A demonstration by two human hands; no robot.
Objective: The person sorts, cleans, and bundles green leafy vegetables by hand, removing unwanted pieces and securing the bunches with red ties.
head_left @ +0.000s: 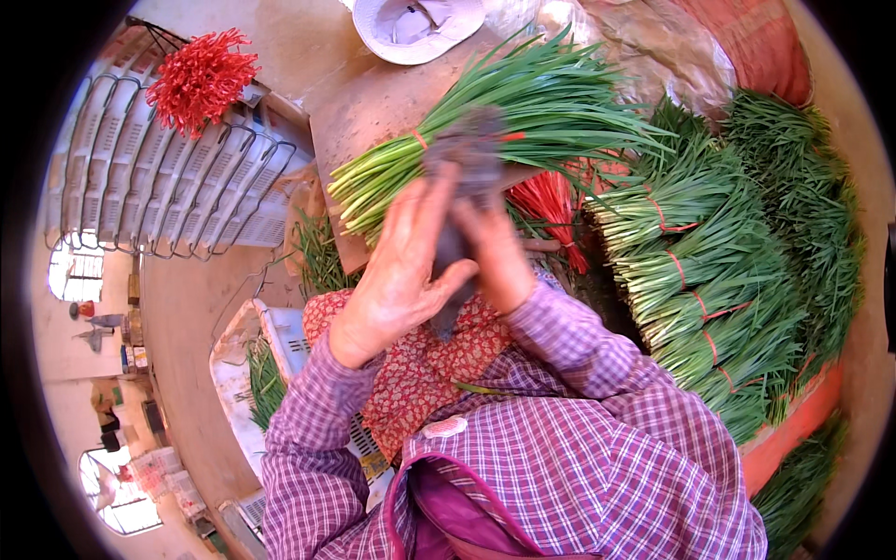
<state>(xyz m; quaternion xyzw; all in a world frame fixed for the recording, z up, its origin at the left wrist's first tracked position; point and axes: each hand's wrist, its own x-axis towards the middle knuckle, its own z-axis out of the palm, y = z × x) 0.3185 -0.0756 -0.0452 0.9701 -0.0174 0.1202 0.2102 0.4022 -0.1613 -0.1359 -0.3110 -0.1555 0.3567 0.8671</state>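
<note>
Both my hands are raised over the near edge of a brown board [359, 103], with a dark grey cloth-like piece [467, 154], smeared by motion, pressed between them. My left hand [399, 266] has its fingers stretched along the piece and its thumb across it. On the other side, my right hand [499, 257] is blurred and its fingertips are partly lost against the dark material. Behind it on the board lies a large bunch of green chives [551, 117], pale stems to the left, with a red tie [420, 139] around the stems.
Several tied chive bundles [691, 271] are stacked on the right, beside loose greens [793, 177]. Red ties [551, 215] hang near the board; more sit in a red cluster [201, 82] on a wire rack [168, 168]. A white crate [238, 364] stands left. A pale hat [415, 33] lies at the far edge.
</note>
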